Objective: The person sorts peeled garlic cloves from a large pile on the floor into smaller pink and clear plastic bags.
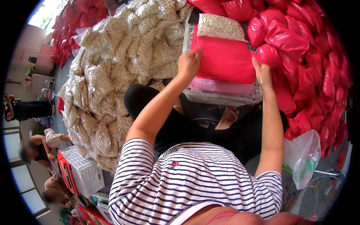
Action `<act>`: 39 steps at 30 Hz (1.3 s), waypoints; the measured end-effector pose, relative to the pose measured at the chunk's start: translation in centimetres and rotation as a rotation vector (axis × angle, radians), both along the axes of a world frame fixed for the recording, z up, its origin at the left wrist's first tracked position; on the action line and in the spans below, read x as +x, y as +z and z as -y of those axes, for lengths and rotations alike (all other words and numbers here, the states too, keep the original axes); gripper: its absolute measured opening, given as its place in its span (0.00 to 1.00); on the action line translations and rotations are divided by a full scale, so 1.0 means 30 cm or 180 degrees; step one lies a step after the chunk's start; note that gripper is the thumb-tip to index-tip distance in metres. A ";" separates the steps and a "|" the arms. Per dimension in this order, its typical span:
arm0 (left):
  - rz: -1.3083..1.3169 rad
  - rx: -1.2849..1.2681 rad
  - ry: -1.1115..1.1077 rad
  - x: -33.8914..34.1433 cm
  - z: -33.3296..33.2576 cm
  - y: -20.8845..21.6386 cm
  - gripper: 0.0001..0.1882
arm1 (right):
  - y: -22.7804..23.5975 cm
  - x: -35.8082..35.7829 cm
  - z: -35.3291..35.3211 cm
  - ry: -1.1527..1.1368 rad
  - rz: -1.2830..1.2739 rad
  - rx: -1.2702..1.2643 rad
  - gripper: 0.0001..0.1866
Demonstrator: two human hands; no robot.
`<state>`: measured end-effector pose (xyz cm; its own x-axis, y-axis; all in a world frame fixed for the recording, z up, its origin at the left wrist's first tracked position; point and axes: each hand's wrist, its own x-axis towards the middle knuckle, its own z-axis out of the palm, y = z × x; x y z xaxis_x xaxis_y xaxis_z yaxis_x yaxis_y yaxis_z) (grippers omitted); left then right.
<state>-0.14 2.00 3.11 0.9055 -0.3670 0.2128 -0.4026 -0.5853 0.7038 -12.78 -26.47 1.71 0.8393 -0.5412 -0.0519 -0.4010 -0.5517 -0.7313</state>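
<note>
A flat red plastic bag [225, 56] lies spread on a stack over an upturned-looking white plastic crate [225, 98] in front of me. My left hand [188, 65] is closed on the bag's left edge, fingers curled over it. At the right edge, my right hand [263, 74] pinches the same bag between thumb and fingers. A clear packet of pale nuts or beans [220, 27] rests at the far end, its near part against the red bag. Folded pink plastic [223, 85] shows beneath, toward me.
Clear bags of pale nuts or beans [112, 71] are heaped at the left. Filled red bags [300, 63] pile up at the right. A clear plastic bag [305, 159] sits near my right elbow. White crates [84, 174] and other people [28, 110] are at the far left.
</note>
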 end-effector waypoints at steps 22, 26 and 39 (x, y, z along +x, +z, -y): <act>0.0763 0.0078 -0.0526 0.131 0.102 -0.114 0.27 | -0.109 0.220 -0.099 0.0183 0.0851 -0.1775 0.18; 0.0000 0.0643 -0.1006 0.095 0.134 -0.251 0.39 | -0.236 0.273 -0.072 0.0856 0.0798 -0.1106 0.27; -0.0627 0.0966 -0.1632 0.203 -0.216 0.247 0.32 | 0.379 0.189 -0.327 0.2299 -0.0141 -0.0170 0.12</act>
<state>5.94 8.48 10.52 0.6100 -0.7830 -0.1221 -0.5648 -0.5376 0.6261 -7.11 -16.64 13.07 0.9860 0.1446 -0.0830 0.0484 -0.7247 -0.6874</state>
